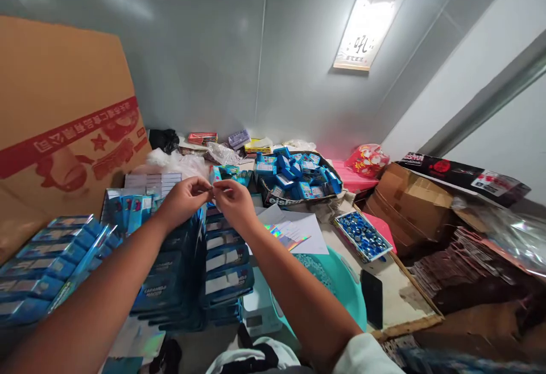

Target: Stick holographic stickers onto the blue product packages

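Note:
Both my hands are raised over stacked blue boxes, with their fingertips meeting. My left hand [183, 199] is closed in a pinch, thumb against fingers. Touching it, my right hand [235, 200] pinches at the same spot. Whatever lies between the fingertips is too small or too hidden to name. Dark blue printed boxes [228, 258] are stacked below my right hand. More blue packages [164, 274] stand in piles beneath my left forearm. Just behind the fingertips, small blue-green packs [234, 174] lie on the table.
A turquoise basin [354, 291] holds small pale pieces, partly under white sheets [301, 229]. Right of it are a black phone [372, 297] and a tray of shiny blue pieces [362, 235]. A carton of blue boxes [298, 175] stands behind; a large cardboard box [63, 78] rises left.

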A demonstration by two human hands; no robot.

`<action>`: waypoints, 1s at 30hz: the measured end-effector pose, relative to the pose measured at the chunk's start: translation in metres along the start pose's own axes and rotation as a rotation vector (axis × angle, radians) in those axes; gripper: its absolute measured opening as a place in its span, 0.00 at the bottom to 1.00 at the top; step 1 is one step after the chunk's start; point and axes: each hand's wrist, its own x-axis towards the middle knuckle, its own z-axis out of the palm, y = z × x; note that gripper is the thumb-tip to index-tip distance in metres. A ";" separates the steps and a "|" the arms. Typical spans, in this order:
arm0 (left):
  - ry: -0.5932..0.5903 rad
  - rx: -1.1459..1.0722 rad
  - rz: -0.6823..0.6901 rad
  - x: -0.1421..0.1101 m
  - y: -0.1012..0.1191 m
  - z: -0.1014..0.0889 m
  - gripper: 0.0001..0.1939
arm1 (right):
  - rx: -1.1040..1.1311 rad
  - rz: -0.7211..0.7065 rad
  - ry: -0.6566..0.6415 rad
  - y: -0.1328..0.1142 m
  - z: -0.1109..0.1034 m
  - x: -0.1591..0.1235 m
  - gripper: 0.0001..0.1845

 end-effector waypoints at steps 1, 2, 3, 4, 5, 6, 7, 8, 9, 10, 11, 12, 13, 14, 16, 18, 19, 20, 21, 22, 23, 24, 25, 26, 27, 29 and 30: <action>0.016 0.020 -0.002 0.000 -0.002 -0.001 0.20 | 0.003 0.008 0.003 0.002 0.001 0.002 0.08; 0.035 0.029 -0.009 0.001 -0.002 -0.002 0.20 | 0.001 0.012 -0.002 0.003 0.002 0.005 0.09; 0.059 0.017 -0.020 0.001 -0.003 -0.003 0.20 | -0.003 0.013 -0.010 0.004 0.002 0.007 0.10; 0.082 -0.015 -0.030 0.001 -0.002 -0.003 0.21 | -0.004 0.016 -0.020 0.004 0.001 0.008 0.11; 0.099 -0.062 -0.041 0.001 -0.002 -0.004 0.21 | 0.002 0.019 -0.032 0.005 0.001 0.009 0.12; 0.109 -0.116 -0.052 0.001 -0.001 -0.003 0.21 | 0.018 0.023 -0.041 0.006 0.001 0.010 0.13; 0.109 -0.166 -0.064 0.001 -0.001 -0.003 0.21 | 0.048 0.029 -0.045 0.007 0.001 0.010 0.13; 0.103 -0.201 -0.078 0.001 0.000 -0.003 0.21 | 0.088 0.036 -0.043 0.008 0.000 0.009 0.12; 0.096 -0.218 -0.095 0.001 0.001 -0.003 0.21 | 0.124 0.039 -0.037 0.008 0.000 0.008 0.11; 0.088 -0.220 -0.117 0.000 0.002 -0.003 0.21 | 0.146 0.038 -0.036 0.008 0.000 0.006 0.10; 0.081 -0.215 -0.143 0.000 0.004 -0.002 0.21 | 0.152 0.036 -0.038 0.008 -0.001 0.004 0.10; 0.076 -0.208 -0.167 -0.001 0.005 -0.002 0.21 | 0.144 0.033 -0.043 0.008 -0.002 0.002 0.10; 0.074 -0.203 -0.187 -0.001 0.007 -0.003 0.21 | 0.129 0.030 -0.047 0.007 -0.002 0.000 0.10; 0.079 -0.203 -0.200 -0.001 0.008 -0.003 0.21 | 0.120 0.033 -0.045 0.007 -0.003 -0.001 0.11; 0.094 -0.218 -0.210 -0.002 0.010 -0.003 0.22 | 0.159 0.063 -0.025 0.006 -0.004 -0.003 0.14; 0.115 -0.229 -0.212 -0.003 0.011 -0.002 0.22 | 0.234 0.093 0.008 0.004 -0.004 -0.003 0.16; 0.120 -0.229 -0.214 -0.004 0.012 -0.002 0.23 | 0.260 0.096 0.018 0.003 -0.004 -0.002 0.17; 0.118 -0.226 -0.213 -0.004 0.012 -0.002 0.23 | 0.267 0.090 0.021 0.002 -0.004 -0.001 0.19; 0.109 -0.221 -0.208 -0.005 0.011 -0.002 0.25 | 0.251 0.077 0.014 0.001 -0.004 0.000 0.20; 0.097 -0.217 -0.198 -0.006 0.010 -0.002 0.26 | 0.215 0.059 0.001 0.001 -0.003 0.002 0.20; 0.079 -0.217 -0.184 -0.006 0.009 -0.002 0.28 | 0.162 0.041 -0.015 0.000 -0.002 0.003 0.21; 0.058 -0.219 -0.167 -0.007 0.008 -0.002 0.31 | 0.098 0.026 -0.026 -0.001 -0.001 0.004 0.20; 0.034 -0.222 -0.151 -0.007 0.008 -0.002 0.33 | 0.034 0.015 -0.024 -0.001 0.001 0.004 0.19; 0.010 -0.227 -0.138 -0.007 0.007 -0.003 0.35 | -0.021 0.009 -0.011 -0.001 0.002 0.005 0.17; -0.012 -0.230 -0.128 -0.008 0.007 -0.003 0.37 | -0.058 0.006 0.010 -0.001 0.003 0.005 0.14; -0.036 -0.225 -0.119 -0.009 0.009 -0.004 0.39 | -0.071 0.010 0.053 -0.001 0.006 0.005 0.09; -0.036 -0.216 -0.119 -0.009 0.010 -0.004 0.40 | -0.054 0.011 0.070 -0.001 0.006 0.005 0.08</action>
